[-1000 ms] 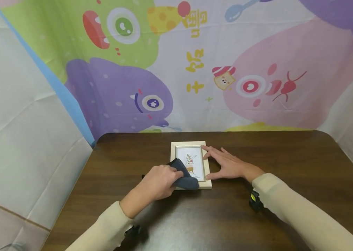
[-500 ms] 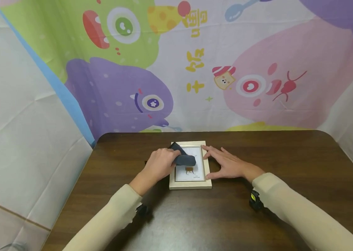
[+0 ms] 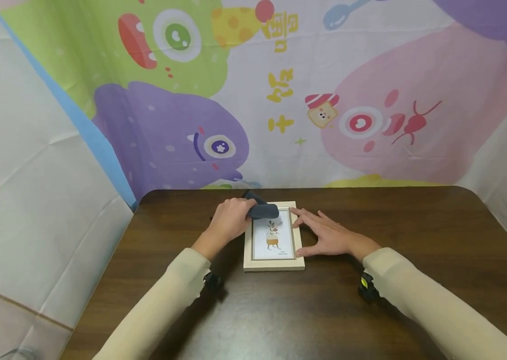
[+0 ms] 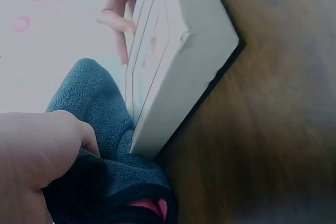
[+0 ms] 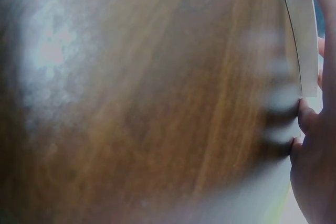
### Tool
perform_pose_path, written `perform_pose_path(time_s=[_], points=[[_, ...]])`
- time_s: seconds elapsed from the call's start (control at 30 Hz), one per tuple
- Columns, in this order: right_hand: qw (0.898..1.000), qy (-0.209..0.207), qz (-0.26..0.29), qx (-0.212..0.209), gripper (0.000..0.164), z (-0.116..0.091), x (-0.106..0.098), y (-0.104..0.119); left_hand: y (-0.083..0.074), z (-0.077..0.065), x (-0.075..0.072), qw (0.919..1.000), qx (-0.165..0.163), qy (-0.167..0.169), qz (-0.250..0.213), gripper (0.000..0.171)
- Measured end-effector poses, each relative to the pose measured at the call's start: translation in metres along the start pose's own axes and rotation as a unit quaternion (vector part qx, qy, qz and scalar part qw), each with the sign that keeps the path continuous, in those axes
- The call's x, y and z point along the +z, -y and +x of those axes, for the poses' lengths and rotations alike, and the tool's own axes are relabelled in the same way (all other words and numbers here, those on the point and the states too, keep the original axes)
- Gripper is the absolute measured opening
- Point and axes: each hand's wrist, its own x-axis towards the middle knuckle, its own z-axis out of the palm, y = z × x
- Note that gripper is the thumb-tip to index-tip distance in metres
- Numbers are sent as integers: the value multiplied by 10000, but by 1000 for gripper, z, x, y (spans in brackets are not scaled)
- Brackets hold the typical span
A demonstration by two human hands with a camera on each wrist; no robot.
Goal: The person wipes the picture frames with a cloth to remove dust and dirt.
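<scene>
A cream picture frame [image 3: 274, 265] lies flat on the brown table, with a small plant drawing behind its front. My left hand [image 3: 231, 218] grips a folded dark blue-grey cloth [image 3: 263, 211] over the frame's far left corner. In the left wrist view the fuzzy cloth [image 4: 94, 103] touches the frame's corner, and a bit of pink shows in its folds. On the frame's right side rests my right hand [image 3: 327, 234], thumb and fingers spread along the edge. Only part of the right hand [image 5: 317, 156] shows in the right wrist view, beside the frame's side [image 5: 302, 35].
The dark wooden table [image 3: 397, 220] has rounded far corners. Behind it hangs a curtain [image 3: 289, 160] printed with cartoon monsters. Pale panels [image 3: 33, 200] stand at the left and right. Each wrist carries a small black camera.
My left hand has slid the cloth from the frame's near left part up to its far edge, uncovering the drawing. The right hand and the frame have stayed put.
</scene>
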Motion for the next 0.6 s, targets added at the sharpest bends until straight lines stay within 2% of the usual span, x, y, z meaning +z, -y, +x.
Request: perform_pose_path(time_s=[0.2, 0.37, 0.43, 0.6], points=[[10000, 59, 46, -21, 90, -2, 0, 2, -3, -13, -8, 9987, 300, -358, 189, 28], [10000, 38, 60, 15, 103, -1, 1, 1, -9, -30, -28, 9934, 578, -972, 198, 32], [10000, 11, 40, 25, 103, 0, 1, 0, -11, -37, -36, 9902, 695, -1194, 182, 33], [10000, 5, 10, 3, 104, 1, -1, -1, -16, -59, -53, 9842, 955, -1481, 158, 36]])
